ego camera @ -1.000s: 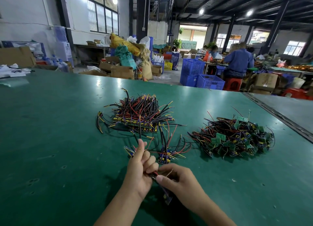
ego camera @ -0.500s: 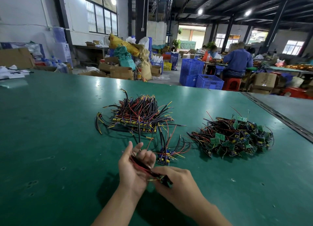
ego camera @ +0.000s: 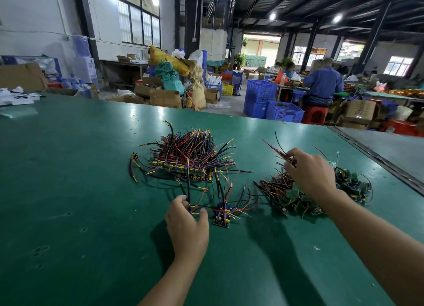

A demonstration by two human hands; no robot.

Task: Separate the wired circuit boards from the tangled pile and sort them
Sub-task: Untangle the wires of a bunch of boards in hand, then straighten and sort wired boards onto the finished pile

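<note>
A tangled pile of wired circuit boards [ego camera: 188,159] lies at the table's middle, its red, black and yellow wires sticking up. To the right sits a second heap of green boards [ego camera: 348,186]. My right hand [ego camera: 312,175] hovers over that heap and pinches red and black wires of one board at its fingertips. My left hand [ego camera: 187,223] rests on the table below the tangle, its fingers curled round a dark wire [ego camera: 188,191] that runs up into the pile. A small loose board with blue parts [ego camera: 221,216] lies just right of my left hand.
The green table [ego camera: 68,191] carries papers [ego camera: 16,98] at its far left. A seam with a metal strip [ego camera: 376,159] runs along the right side. Beyond the far edge stand blue crates [ego camera: 270,104], cardboard boxes and a seated person in blue [ego camera: 321,85].
My hands have come apart. The right hand carried the wired board from in front of me out over the right heap. The left hand moved forward and took hold of a wire from the tangle.
</note>
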